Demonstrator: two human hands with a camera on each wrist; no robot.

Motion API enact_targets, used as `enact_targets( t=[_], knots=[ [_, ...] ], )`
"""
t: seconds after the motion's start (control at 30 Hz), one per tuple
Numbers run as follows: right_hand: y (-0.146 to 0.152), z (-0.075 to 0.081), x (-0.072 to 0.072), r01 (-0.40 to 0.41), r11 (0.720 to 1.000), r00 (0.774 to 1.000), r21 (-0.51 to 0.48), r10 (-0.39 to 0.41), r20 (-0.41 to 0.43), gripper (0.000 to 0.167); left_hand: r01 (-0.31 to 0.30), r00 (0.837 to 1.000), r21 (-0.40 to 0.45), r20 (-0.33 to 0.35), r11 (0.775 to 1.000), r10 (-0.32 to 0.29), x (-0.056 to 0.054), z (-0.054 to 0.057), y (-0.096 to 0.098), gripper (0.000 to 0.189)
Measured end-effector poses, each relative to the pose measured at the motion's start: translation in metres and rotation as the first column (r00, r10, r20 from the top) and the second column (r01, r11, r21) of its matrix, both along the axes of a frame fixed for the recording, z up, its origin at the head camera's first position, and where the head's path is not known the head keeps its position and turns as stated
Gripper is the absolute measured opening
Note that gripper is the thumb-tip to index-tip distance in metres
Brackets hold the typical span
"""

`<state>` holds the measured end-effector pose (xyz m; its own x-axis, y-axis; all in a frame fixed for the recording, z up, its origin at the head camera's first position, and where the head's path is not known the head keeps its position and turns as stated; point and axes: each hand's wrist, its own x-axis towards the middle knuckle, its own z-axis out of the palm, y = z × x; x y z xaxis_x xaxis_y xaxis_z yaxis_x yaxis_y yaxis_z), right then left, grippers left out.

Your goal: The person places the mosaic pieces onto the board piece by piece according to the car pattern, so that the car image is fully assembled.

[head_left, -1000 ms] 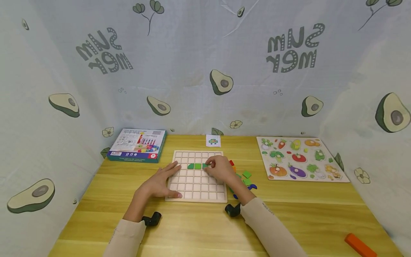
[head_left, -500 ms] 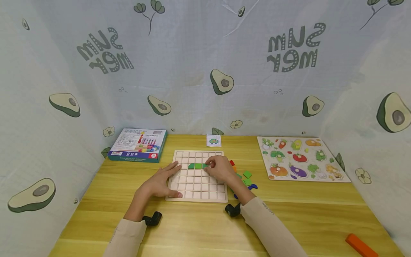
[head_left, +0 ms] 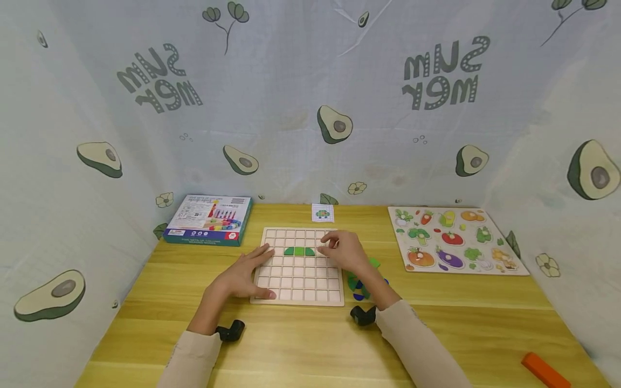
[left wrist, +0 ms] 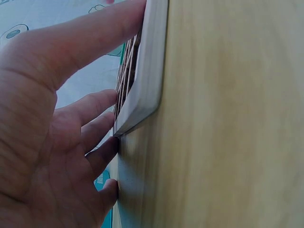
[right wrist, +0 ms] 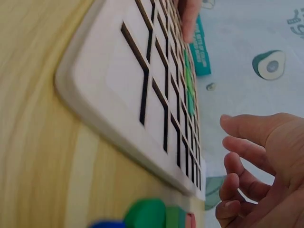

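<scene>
A pale wooden grid board (head_left: 291,281) lies flat on the table. In one of its upper rows sit a dark green curved-corner piece (head_left: 289,251), a lighter green square (head_left: 299,251) and another dark green curved-corner piece (head_left: 309,252), side by side. My left hand (head_left: 242,276) rests spread over the board's left side, thumb at the lower edge; the left wrist view shows the fingers (left wrist: 97,102) straight along the board's rim. Just right of the green row hovers my right hand (head_left: 344,251), holding nothing, its fingers loosely bent above the board in the right wrist view.
Loose green and blue pieces (head_left: 358,288) lie right of the board, partly under the right forearm. Behind it stands a small pattern card (head_left: 322,212). A boxed set (head_left: 208,220) sits back left, a vegetable puzzle (head_left: 458,242) back right, an orange-red bar (head_left: 545,370) front right.
My right hand has let go of the right-hand dark green piece and moved a little to the right, leaving that piece in its cell. The left hand stays put.
</scene>
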<state>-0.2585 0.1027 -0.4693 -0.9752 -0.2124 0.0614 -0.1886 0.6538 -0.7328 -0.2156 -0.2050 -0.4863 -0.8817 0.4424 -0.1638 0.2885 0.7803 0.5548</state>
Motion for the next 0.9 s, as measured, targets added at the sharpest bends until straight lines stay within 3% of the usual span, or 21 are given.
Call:
enact_targets(
  t=[0.5, 0.9],
  knots=[
    [0.061, 0.003, 0.014, 0.021, 0.999, 1.000, 0.049, -0.020, -0.010, 0.020, 0.000, 1.000, 0.006, 0.008, 1.000, 0.000, 0.000, 0.002, -0.001, 0.110],
    [0.080, -0.002, 0.027, 0.044, 0.990, 0.999, 0.133, -0.047, 0.019, 0.017, 0.005, 1.000, 0.010, 0.003, 1.000, -0.005, -0.001, 0.001, -0.001, 0.110]
  ],
)
